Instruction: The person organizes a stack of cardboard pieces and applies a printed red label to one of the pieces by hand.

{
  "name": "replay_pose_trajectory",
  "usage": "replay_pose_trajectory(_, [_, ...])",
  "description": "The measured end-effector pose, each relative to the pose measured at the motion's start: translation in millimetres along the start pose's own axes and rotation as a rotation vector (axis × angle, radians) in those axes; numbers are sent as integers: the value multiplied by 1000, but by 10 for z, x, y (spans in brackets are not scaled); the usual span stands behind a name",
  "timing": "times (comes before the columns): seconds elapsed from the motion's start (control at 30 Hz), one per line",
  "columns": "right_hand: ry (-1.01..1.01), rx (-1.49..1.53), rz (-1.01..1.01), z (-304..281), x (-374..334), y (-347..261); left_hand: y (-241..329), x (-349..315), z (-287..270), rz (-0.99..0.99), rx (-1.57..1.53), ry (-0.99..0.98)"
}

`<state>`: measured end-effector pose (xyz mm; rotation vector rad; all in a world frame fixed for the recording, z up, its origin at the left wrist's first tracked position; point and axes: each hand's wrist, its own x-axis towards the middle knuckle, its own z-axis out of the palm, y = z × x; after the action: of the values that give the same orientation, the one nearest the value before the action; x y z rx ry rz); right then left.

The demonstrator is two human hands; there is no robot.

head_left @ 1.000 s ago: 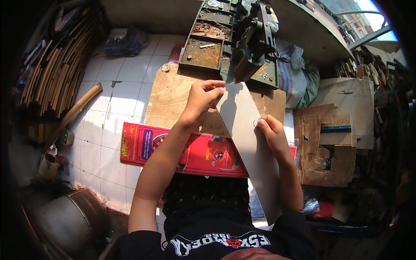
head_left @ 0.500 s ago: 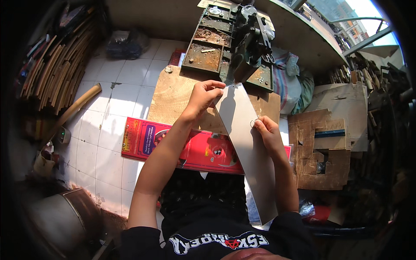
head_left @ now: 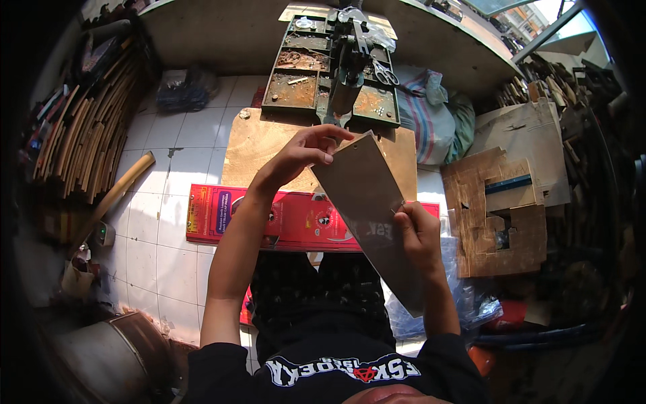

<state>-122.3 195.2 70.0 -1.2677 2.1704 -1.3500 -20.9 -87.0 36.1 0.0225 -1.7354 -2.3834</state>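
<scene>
A long, flat grey panel [head_left: 367, 215] slants across my front, its far end raised near the wooden board [head_left: 235, 151]. One small hole shows by its far corner. My right hand [head_left: 420, 232] grips the panel's right edge, with a small wire ring [head_left: 398, 206] at the thumb and forefinger. My left hand [head_left: 306, 155] is at the panel's far left edge, fingers stretched out and apart, the thumb close to the edge. Just beyond stands a dark metal hand press [head_left: 346, 84]. Red printed panels [head_left: 296, 219] lie crosswise under the grey one.
A compartment tray [head_left: 291, 91] with small metal bits surrounds the press, and scissors [head_left: 385, 73] lie on its right. Striped sacks [head_left: 420, 114] and cut cardboard [head_left: 471, 239] are at the right. Stacked boards [head_left: 81, 128], a bamboo pole [head_left: 128, 182] and a metal drum [head_left: 101, 357] stand left.
The grey panel's far end has come away from the press, and the panel has tilted, its face now darker. My left hand has loosened from its edge; the right keeps its grip.
</scene>
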Motion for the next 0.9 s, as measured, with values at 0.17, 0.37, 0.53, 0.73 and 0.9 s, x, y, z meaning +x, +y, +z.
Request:
replay_pose_trajectory(0.17, [-132,468,200,-130,-194,-48,409,-292,347,85,-87,-17])
replay_pose_trajectory(0.37, [-554,1433,547,17,-323,-36,209,-472,983,314,-162,53])
replay_pose_trajectory(0.53, [-766,1852,681,135,-426,-113,104,-648,1186,281,-330,278])
replay_pose_trajectory(0.73, [-697,1346,584,291,-398,37,230,-872,1235,306,-220,434])
replay_pose_trajectory(0.9, [-96,1186,578,15,32,271,312,-978,1276,250,-165,604])
